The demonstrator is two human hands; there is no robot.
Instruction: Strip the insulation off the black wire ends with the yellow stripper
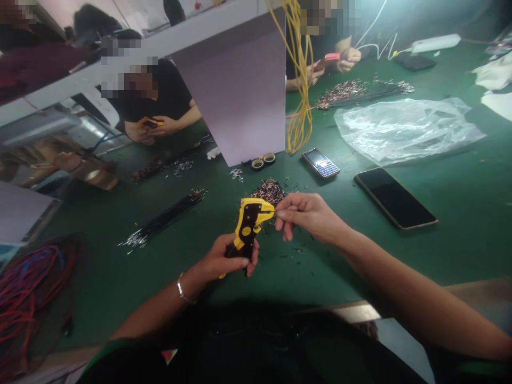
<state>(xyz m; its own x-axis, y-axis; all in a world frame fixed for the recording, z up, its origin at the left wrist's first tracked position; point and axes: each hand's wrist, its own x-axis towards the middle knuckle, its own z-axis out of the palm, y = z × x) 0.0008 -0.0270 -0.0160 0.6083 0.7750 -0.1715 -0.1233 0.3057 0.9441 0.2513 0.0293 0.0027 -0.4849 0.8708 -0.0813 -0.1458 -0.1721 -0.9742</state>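
My left hand (236,256) is wrapped round the handles of a yellow and black wire stripper (248,226), held upright with its jaws facing right. The fingertips of my right hand (302,213) are pinched together at the jaw mouth, on a thin wire (275,212) that is mostly hidden by fingers and jaws. Just behind the tool lies a heap of short wire pieces (269,190) with copper and black parts. To the left, a bundle of black wires (168,216) with bare bright ends rests on the green table (320,277).
A keypad phone (321,163), a smartphone (396,197) and a clear plastic bag (404,128) lie to the right. Tape rolls (263,161) sit by a pale panel (244,90). Yellow cables (299,106) hang there. Red cables (32,304) are coiled at left. Other people work opposite.
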